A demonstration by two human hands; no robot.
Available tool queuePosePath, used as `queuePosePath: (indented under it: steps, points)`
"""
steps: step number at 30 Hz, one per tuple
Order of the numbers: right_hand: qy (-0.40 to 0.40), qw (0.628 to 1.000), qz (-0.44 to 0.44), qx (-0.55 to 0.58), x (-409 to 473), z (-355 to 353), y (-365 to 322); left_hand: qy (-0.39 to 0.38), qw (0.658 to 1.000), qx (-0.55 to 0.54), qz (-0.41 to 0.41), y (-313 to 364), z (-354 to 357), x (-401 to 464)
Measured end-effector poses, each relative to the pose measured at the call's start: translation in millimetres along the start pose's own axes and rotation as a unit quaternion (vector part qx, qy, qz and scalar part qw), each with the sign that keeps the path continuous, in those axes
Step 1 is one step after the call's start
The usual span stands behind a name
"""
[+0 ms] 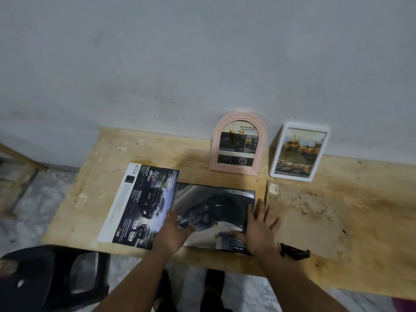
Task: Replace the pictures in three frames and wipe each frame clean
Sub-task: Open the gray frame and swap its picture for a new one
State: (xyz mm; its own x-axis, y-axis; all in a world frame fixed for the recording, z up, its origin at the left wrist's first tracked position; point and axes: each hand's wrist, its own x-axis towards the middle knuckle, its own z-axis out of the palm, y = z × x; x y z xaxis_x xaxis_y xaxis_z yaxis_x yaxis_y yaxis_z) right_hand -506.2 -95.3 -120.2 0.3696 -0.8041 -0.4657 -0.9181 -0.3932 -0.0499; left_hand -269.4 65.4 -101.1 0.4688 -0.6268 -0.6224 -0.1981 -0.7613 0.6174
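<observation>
We press both hands flat on the dark car picture (213, 212) lying on the table (360, 210): our left hand (173, 233) spread on its left edge, our right hand (261, 226) spread over its right edge. The frame beneath it is hidden; beyond our hands the pink arched frame (238, 143) and white frame (299, 152) lean upright against the wall.

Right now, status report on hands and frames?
Left hand and right hand flat on car picture. Pink frame, white frame standing behind.
</observation>
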Motion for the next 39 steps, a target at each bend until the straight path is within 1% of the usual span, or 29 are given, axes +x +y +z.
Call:
queuePosePath:
  steps: [4, 6, 7, 8, 9, 10, 11, 12, 13, 14, 16, 17, 19, 22, 24, 26, 28, 29, 31, 33, 36, 39]
  points:
    - [0.048, 0.998, -0.010, 0.036, -9.9, -1.9, 0.0, 0.004, 0.999, 0.035, 0.012, -4.9, 6.9, 4.2]
    - [0.076, 0.994, -0.027, 0.072, -14.5, -4.5, 0.8, 0.003, 0.999, 0.046, 0.001, -6.1, 7.5, 6.9]
    - [0.083, 0.988, -0.038, 0.121, -17.4, -7.9, 0.3, 0.002, 0.998, 0.055, -0.007, -4.7, 7.4, 5.9]
    - [0.079, 0.974, -0.054, 0.203, -20.7, -13.8, -1.4, 0.012, 0.997, 0.071, -0.011, -4.5, 8.2, 6.0]
    - [0.062, 0.948, -0.072, 0.303, -24.9, -23.5, -4.8, 0.033, 0.995, 0.094, -0.005, -4.0, 8.8, 5.6]
    - [0.038, 0.912, -0.091, 0.398, -29.5, -35.1, -7.5, 0.069, 0.992, 0.103, 0.012, 0.8, 8.4, 1.9]
    - [0.022, 0.874, -0.108, 0.472, -33.4, -48.2, -9.0, 0.114, 0.989, 0.084, 0.034, 4.3, 8.5, -0.4]
    - [0.011, 0.842, -0.123, 0.525, -35.8, -61.7, -9.2, 0.152, 0.987, 0.032, 0.052, 9.6, 8.1, -3.1]
    - [-0.001, 0.818, -0.129, 0.560, -37.4, -76.4, -8.7, 0.171, 0.983, -0.040, 0.059, 18.1, 5.8, -8.0]
    - [-0.015, 0.800, -0.132, 0.586, -38.1, -91.1, -8.3, 0.174, 0.977, -0.112, 0.050, 27.6, 0.8, -12.3]
    - [-0.045, 0.781, -0.129, 0.609, -37.4, -120.1, -10.6, 0.160, 0.960, -0.228, 0.022, 38.7, -12.3, -15.1]
    - [-0.055, 0.785, -0.127, 0.604, -35.4, -133.7, -14.2, 0.158, 0.952, -0.263, 0.009, 42.8, -20.5, -17.5]
    - [-0.067, 0.802, -0.127, 0.580, -28.8, -156.4, -25.8, 0.184, 0.933, -0.310, -0.012, 37.7, -36.2, -19.0]
    - [-0.113, 0.804, -0.117, 0.572, -12.9, -177.0, -54.4, 0.266, 0.897, -0.349, -0.047, 28.1, -67.7, -26.6]
    - [-0.135, 0.815, -0.114, 0.551, -2.4, -182.2, -84.9, 0.310, 0.867, -0.384, -0.062, 17.0, -93.2, -32.9]
    - [-0.124, 0.830, -0.109, 0.534, 9.2, -180.2, -126.3, 0.328, 0.834, -0.438, -0.076, 0.7, -118.5, -40.4]
    - [-0.084, 0.850, -0.114, 0.508, 20.7, -174.3, -174.8, 0.359, 0.807, -0.457, -0.103, -24.4, -141.6, -41.0]
    - [-0.060, 0.862, -0.127, 0.488, 27.5, -169.4, -199.9, 0.369, 0.800, -0.459, -0.115, -36.6, -152.9, -40.2]
    - [-0.017, 0.879, -0.169, 0.445, 37.2, -160.9, -249.7, 0.385, 0.794, -0.453, -0.131, -60.7, -175.0, -39.8]
    - [0.000, 0.894, -0.207, 0.397, 46.7, -151.2, -297.6, 0.405, 0.795, -0.427, -0.147, -81.2, -196.8, -42.8]
    - [-0.006, 0.911, -0.238, 0.336, 64.3, -134.1, -362.8, 0.390, 0.815, -0.396, -0.166, -118.0, -225.4, -41.6]
    - [-0.010, 0.923, -0.233, 0.306, 87.6, -114.2, -414.5, 0.357, 0.842, -0.363, -0.177, -161.7, -243.4, -30.5]
